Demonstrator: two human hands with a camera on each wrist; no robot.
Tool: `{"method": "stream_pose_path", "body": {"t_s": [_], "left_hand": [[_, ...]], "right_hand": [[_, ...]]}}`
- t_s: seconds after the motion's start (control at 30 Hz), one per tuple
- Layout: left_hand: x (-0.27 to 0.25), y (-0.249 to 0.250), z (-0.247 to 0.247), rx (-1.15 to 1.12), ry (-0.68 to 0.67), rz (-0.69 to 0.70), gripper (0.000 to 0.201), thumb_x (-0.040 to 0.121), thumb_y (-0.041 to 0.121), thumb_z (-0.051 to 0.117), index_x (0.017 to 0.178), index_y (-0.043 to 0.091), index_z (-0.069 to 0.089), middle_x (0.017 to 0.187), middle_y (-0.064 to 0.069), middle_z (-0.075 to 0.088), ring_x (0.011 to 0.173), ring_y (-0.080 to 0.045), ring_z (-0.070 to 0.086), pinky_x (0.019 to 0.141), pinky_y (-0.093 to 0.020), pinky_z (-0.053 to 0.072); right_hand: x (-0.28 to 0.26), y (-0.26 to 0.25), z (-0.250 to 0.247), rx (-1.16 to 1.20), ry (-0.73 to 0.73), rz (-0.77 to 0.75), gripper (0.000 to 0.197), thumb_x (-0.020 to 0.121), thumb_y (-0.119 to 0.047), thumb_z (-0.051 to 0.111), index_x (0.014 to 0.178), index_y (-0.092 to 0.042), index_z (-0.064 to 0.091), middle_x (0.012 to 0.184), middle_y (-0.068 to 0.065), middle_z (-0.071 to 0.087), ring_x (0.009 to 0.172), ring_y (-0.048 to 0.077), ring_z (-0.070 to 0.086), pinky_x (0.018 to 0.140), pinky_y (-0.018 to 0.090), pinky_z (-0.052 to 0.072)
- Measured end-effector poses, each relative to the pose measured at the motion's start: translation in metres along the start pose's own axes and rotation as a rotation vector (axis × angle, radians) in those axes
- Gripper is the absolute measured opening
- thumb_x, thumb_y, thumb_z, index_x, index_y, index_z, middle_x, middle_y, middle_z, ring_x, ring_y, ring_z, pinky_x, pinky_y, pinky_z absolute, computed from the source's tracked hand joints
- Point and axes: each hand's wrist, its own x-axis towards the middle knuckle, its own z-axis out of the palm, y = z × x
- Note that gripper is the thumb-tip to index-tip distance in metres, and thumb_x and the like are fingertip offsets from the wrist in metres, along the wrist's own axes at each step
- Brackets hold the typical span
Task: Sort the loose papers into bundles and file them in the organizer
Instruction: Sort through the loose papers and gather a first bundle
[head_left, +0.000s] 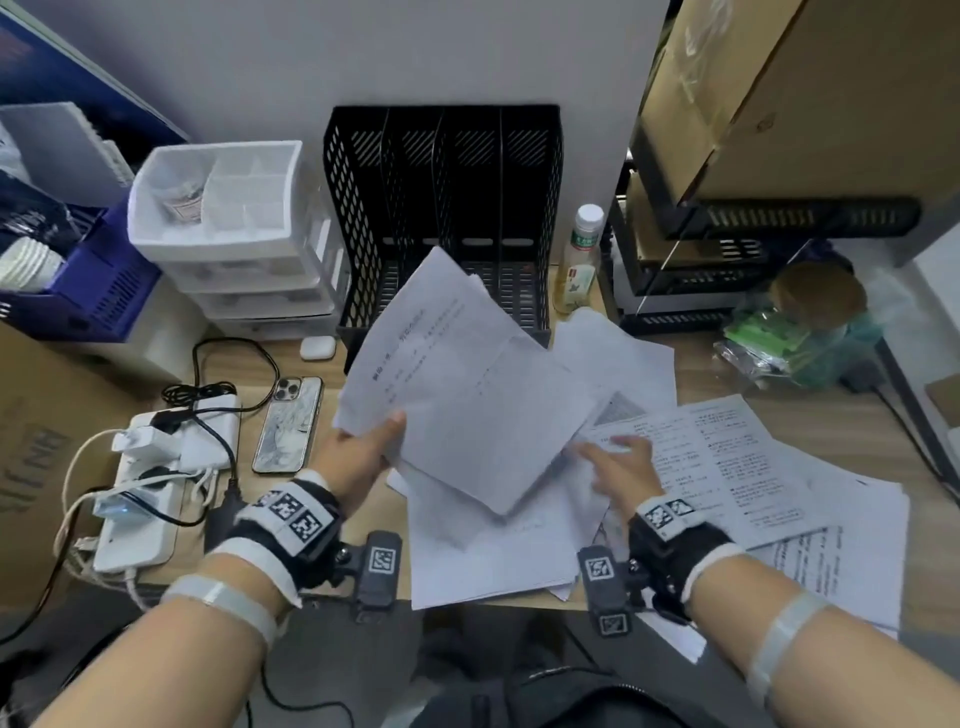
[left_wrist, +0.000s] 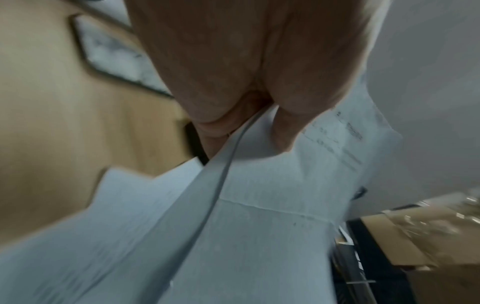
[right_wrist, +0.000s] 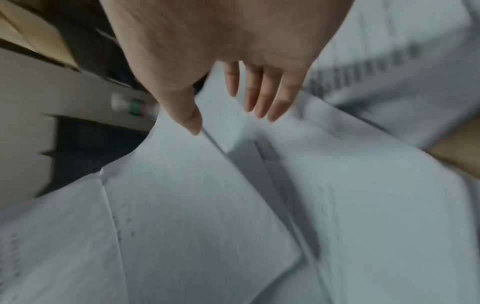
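Note:
My left hand (head_left: 371, 441) pinches a loose bundle of white sheets (head_left: 457, 384) by its left edge and holds it tilted above the desk; the left wrist view shows the thumb and fingers (left_wrist: 283, 131) clamping those sheets (left_wrist: 259, 226). My right hand (head_left: 618, 462) hovers with straight, spread fingers (right_wrist: 259, 98) over the scattered papers (head_left: 727, 467) on the desk, holding nothing. More sheets (right_wrist: 207, 216) lie below it. The black mesh organizer (head_left: 441, 208) with several upright slots stands at the back, with no papers visible in its slots.
A white drawer unit (head_left: 234, 234) stands left of the organizer, a bottle (head_left: 579, 260) to its right. A phone (head_left: 288, 423), earbuds case (head_left: 318, 347) and power strip with cables (head_left: 156, 478) lie at left. Cardboard boxes (head_left: 779, 93) and a plastic bag (head_left: 800, 332) are at right.

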Motion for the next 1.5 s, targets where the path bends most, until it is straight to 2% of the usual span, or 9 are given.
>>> {"method": "stream_pose_path", "body": {"t_s": [0.17, 0.37, 0.57, 0.9, 1.0, 1.1, 1.27, 1.37, 1.5], "left_hand": [[0.0, 0.056, 0.015, 0.244, -0.182, 0.284, 0.046, 0.087, 0.007, 0.071, 0.131, 0.001, 0.058, 0.121, -0.014, 0.071, 0.107, -0.017, 0.067, 0.09, -0.03, 0.056], [-0.002, 0.084, 0.046, 0.163, -0.33, 0.332, 0.032, 0.095, 0.006, 0.064, 0.127, 0.002, 0.063, 0.131, -0.022, 0.066, 0.121, -0.036, 0.064, 0.1, -0.051, 0.052], [0.006, 0.049, 0.035, 0.2, -0.293, 0.245, 0.029, 0.09, 0.01, 0.072, 0.118, 0.008, 0.07, 0.126, -0.019, 0.07, 0.119, -0.04, 0.064, 0.103, -0.059, 0.05], [0.026, -0.03, -0.072, 0.153, 0.281, -0.05, 0.027, 0.093, 0.025, 0.069, 0.118, 0.018, 0.063, 0.129, -0.012, 0.066, 0.124, -0.037, 0.06, 0.109, -0.057, 0.045], [0.017, -0.04, -0.094, 0.298, 0.377, -0.121, 0.054, 0.094, 0.028, 0.067, 0.138, 0.002, 0.05, 0.135, -0.017, 0.06, 0.125, -0.035, 0.059, 0.11, -0.05, 0.045], [0.015, -0.046, -0.104, 0.327, 0.362, -0.132, 0.046, 0.1, 0.011, 0.058, 0.142, 0.001, 0.045, 0.131, -0.01, 0.056, 0.127, -0.023, 0.052, 0.115, -0.042, 0.037], [0.019, -0.059, -0.115, 0.358, 0.25, -0.258, 0.038, 0.101, 0.01, 0.056, 0.138, 0.003, 0.052, 0.138, -0.012, 0.058, 0.127, -0.035, 0.056, 0.112, -0.049, 0.04], [0.018, -0.062, -0.111, 0.373, 0.168, -0.309, 0.037, 0.101, 0.007, 0.054, 0.137, 0.002, 0.052, 0.137, -0.014, 0.06, 0.117, -0.036, 0.06, 0.103, -0.048, 0.046], [0.017, -0.063, -0.109, 0.361, 0.096, -0.375, 0.034, 0.101, 0.003, 0.054, 0.133, -0.005, 0.055, 0.126, -0.024, 0.065, 0.102, -0.036, 0.064, 0.091, -0.043, 0.05]], "right_hand": [[-0.005, -0.069, -0.018, -0.102, -0.177, -0.568, 0.084, 0.075, -0.03, 0.083, 0.144, -0.032, 0.036, 0.148, -0.005, 0.042, 0.133, 0.008, 0.04, 0.104, 0.026, 0.033], [-0.026, -0.11, -0.008, -0.118, -0.191, -0.734, 0.008, 0.088, -0.029, 0.071, 0.096, -0.029, 0.068, 0.105, 0.006, 0.074, 0.099, 0.022, 0.069, 0.089, 0.047, 0.056], [-0.022, -0.09, 0.01, 0.199, -0.259, -0.567, 0.015, 0.093, -0.01, 0.063, 0.104, -0.015, 0.071, 0.107, 0.006, 0.075, 0.098, 0.021, 0.072, 0.083, 0.036, 0.057], [0.037, 0.011, 0.025, -0.582, -0.223, -0.095, 0.051, 0.083, -0.024, 0.073, 0.128, -0.007, 0.055, 0.125, 0.011, 0.063, 0.116, 0.026, 0.06, 0.101, 0.035, 0.045], [0.039, 0.038, 0.043, -0.604, -0.178, -0.084, 0.048, 0.081, -0.029, 0.074, 0.122, -0.011, 0.056, 0.105, 0.003, 0.064, 0.108, 0.022, 0.062, 0.097, 0.031, 0.047], [0.038, 0.045, 0.06, -0.636, -0.111, -0.073, 0.034, 0.078, -0.034, 0.075, 0.102, -0.018, 0.058, 0.086, -0.005, 0.058, 0.09, 0.019, 0.06, 0.079, 0.027, 0.047], [0.032, 0.04, 0.082, -0.794, -0.156, -0.133, 0.03, 0.074, -0.03, 0.074, 0.065, -0.015, 0.049, 0.065, 0.003, 0.051, 0.059, 0.019, 0.047, 0.054, 0.027, 0.035], [0.026, 0.035, 0.09, -0.771, -0.188, -0.243, 0.01, 0.083, -0.019, 0.063, 0.086, -0.009, 0.062, 0.087, 0.009, 0.069, 0.082, 0.028, 0.065, 0.071, 0.031, 0.05], [0.011, 0.019, 0.112, -0.67, -0.333, -0.323, 0.03, 0.093, -0.013, 0.05, 0.117, -0.018, 0.067, 0.116, 0.009, 0.071, 0.107, 0.03, 0.065, 0.095, 0.037, 0.051]]}}
